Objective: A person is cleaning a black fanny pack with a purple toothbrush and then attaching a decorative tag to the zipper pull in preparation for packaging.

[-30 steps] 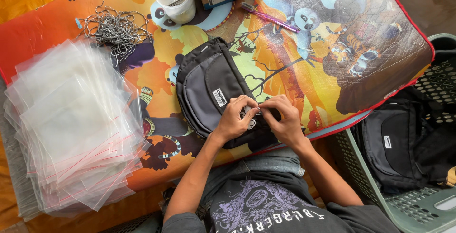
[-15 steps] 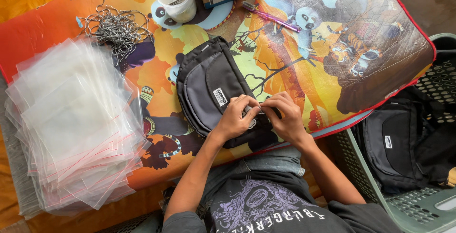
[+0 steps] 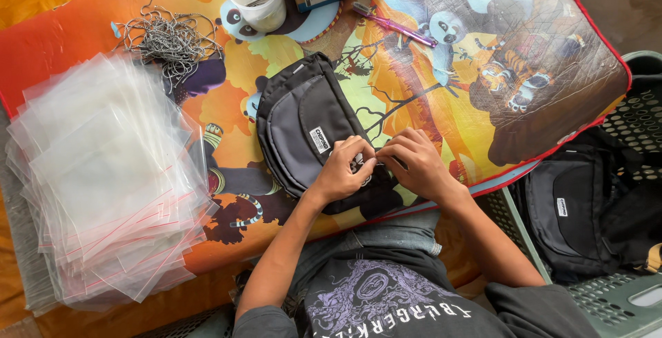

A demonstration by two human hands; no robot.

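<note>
**Both hands pinch at the near end of a black pouch**

The black and grey pouch (image 3: 307, 131) lies on the colourful cartoon table cover (image 3: 483, 48), near its near edge. The left hand (image 3: 343, 170) and the right hand (image 3: 416, 162) meet over the pouch's near end, wrists bent, fingers curled and pressed together. They seem to pinch a small metal piece between the fingertips, but it is too small to tell.

A stack of clear plastic bags (image 3: 103, 179) lies at the left, a heap of chains (image 3: 169, 38) farther away.
</note>
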